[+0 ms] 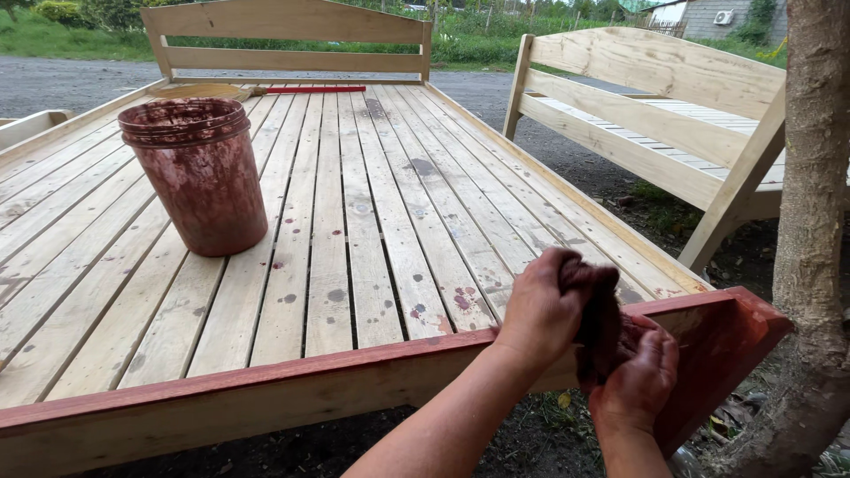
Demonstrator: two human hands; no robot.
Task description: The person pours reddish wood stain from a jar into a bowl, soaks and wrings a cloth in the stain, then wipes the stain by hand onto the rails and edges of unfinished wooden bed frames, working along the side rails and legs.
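Both hands, the left hand and the right hand, are clamped together on a dark stain-soaked rag at the near right corner of the bed frame. The near rail is already coated red-brown along its top and corner; its lower face, the slats, side rails and headboard remain bare wood, merely spotted. A stain-smeared bucket, with no label visible, stands towards the left edge.
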